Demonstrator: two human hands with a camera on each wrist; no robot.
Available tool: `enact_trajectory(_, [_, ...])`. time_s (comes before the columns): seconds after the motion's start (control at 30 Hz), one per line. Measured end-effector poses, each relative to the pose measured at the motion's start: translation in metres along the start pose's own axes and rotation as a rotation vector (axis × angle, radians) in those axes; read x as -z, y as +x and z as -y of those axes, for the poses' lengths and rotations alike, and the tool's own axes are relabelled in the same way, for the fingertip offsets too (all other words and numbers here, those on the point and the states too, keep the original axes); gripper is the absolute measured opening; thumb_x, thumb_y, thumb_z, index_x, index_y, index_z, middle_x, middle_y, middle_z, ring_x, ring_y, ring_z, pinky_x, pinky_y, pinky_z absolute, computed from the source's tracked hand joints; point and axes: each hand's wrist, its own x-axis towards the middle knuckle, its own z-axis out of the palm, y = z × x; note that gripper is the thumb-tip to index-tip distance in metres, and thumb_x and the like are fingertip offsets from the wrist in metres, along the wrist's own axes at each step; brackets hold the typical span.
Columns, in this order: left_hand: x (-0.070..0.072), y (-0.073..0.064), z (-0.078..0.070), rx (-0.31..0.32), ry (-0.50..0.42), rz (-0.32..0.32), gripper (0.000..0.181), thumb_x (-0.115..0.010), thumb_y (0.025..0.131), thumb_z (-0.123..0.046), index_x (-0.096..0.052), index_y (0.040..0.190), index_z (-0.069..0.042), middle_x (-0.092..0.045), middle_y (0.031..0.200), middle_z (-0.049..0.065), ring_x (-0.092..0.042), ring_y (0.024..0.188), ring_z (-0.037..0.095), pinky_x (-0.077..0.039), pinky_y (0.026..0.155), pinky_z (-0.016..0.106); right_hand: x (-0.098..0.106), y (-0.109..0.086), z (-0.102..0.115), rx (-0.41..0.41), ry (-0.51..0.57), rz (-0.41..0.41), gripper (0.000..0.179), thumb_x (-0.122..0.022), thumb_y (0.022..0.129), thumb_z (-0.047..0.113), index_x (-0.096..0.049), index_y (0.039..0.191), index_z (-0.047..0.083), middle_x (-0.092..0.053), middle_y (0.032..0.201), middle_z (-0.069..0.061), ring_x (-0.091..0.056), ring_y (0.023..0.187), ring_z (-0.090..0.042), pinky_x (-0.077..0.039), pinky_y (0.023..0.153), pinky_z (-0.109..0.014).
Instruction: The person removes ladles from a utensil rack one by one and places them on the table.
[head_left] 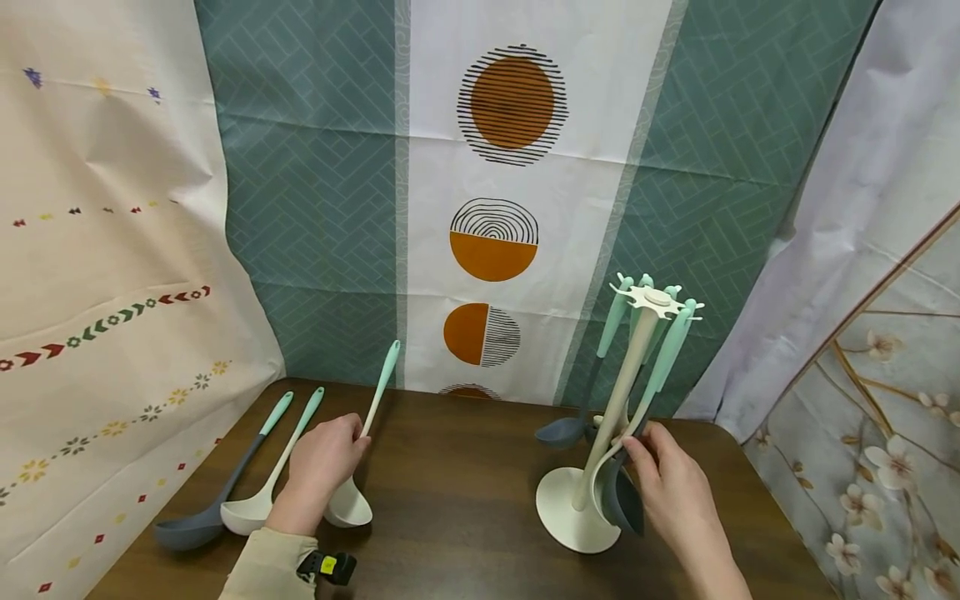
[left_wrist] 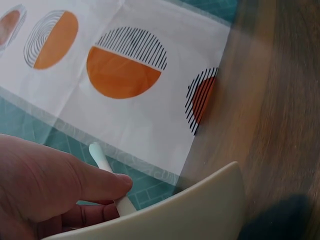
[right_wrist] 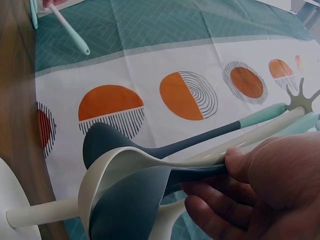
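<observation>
My left hand [head_left: 326, 454] pinches the shaft of a white ladle [head_left: 349, 505] with a mint handle. This ladle leans handle up, and its white bowl [left_wrist: 200, 207] fills the lower part of the left wrist view. At the right, a cream rotating utensil stand [head_left: 558, 510] holds several mint-handled utensils hanging from its hooked top. My right hand [head_left: 670, 479] pinches the shaft of a dark grey ladle [right_wrist: 131, 205] by the stand. Right behind that one hangs a white ladle [right_wrist: 107, 167], and another dark utensil [head_left: 562, 432] hangs on the stand's far left side.
To the left of my left hand, a dark grey ladle [head_left: 187, 532] and a white ladle [head_left: 243, 515] lie on the brown wooden table [head_left: 465, 483]. A patterned cloth [head_left: 322, 208] hangs behind the table, with more cloth at both sides.
</observation>
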Motion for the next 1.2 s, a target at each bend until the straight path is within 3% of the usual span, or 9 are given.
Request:
enact_trajectory(0.37, [0.003, 0.001, 0.012, 0.033, 0.031, 0.039, 0.025, -0.079, 0.102, -0.018, -0.062, 0.085, -0.012, -0.054, 0.068, 0.002, -0.052, 0.061, 0.023, -0.042, 0.057, 0.042, 0.000, 0.000, -0.001, 0.008, -0.007, -0.015, 0.016, -0.064, 0.115, 0.027, -0.065, 0.118, 0.011, -0.070, 0.094, 0.000, -0.060, 0.082, -0.018, -0.046, 0.071, -0.040])
enact_trajectory(0.87, [0.003, 0.003, 0.030, 0.085, 0.054, 0.063, 0.023, -0.081, 0.101, -0.019, -0.065, 0.086, -0.012, -0.061, 0.072, 0.003, -0.061, 0.065, 0.026, -0.051, 0.060, 0.050, 0.001, -0.001, -0.002, -0.010, -0.020, -0.001, 0.016, -0.062, 0.115, 0.026, -0.064, 0.116, 0.011, -0.061, 0.087, 0.000, -0.053, 0.075, -0.018, -0.041, 0.069, -0.037])
enact_trajectory(1.2, [0.005, 0.001, 0.047, 0.120, 0.073, 0.121, 0.021, -0.080, 0.101, -0.020, -0.068, 0.088, -0.011, -0.063, 0.075, 0.004, -0.062, 0.067, 0.027, -0.052, 0.061, 0.051, 0.000, 0.000, -0.001, 0.010, -0.027, -0.003, 0.016, -0.062, 0.115, 0.026, -0.064, 0.115, 0.010, -0.056, 0.083, 0.001, -0.050, 0.072, -0.017, -0.039, 0.066, -0.035])
